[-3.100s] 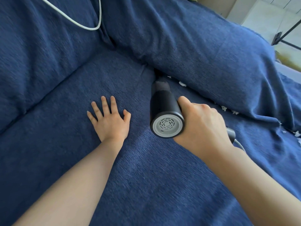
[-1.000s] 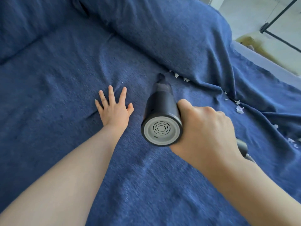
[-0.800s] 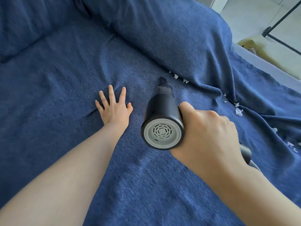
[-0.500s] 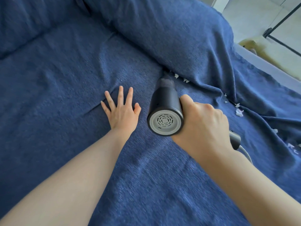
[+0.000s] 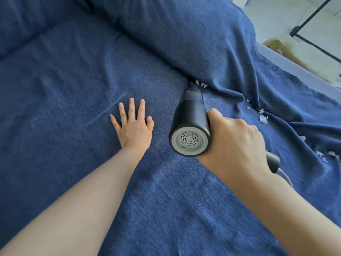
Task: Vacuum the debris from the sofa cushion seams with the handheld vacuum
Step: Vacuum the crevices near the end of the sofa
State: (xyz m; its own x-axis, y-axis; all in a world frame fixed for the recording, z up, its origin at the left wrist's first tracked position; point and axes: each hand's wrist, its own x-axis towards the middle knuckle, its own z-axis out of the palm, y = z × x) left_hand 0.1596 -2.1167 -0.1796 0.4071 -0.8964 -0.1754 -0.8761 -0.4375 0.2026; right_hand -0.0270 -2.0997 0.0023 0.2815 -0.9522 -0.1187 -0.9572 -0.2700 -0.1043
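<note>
Looks like someone's living room at home. Big sofa (image 5: 166,200) under a blue throw, pale tiled floor (image 5: 273,13) behind.

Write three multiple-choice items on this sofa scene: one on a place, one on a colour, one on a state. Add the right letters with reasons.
1. The handheld vacuum nozzle points at:
A. the seam under the back cushion
B. the floor
C. the left hand

2. The debris is:
A. red
B. white
C. black

3. The left hand is:
A. gripping the vacuum
B. clenched in a fist
C. flat on the seat cover

Answers: A, its tip meets the seam beside white bits; B, pale scraps show against blue fabric; C, its fingers lie spread while the right hand holds the vacuum.
</note>
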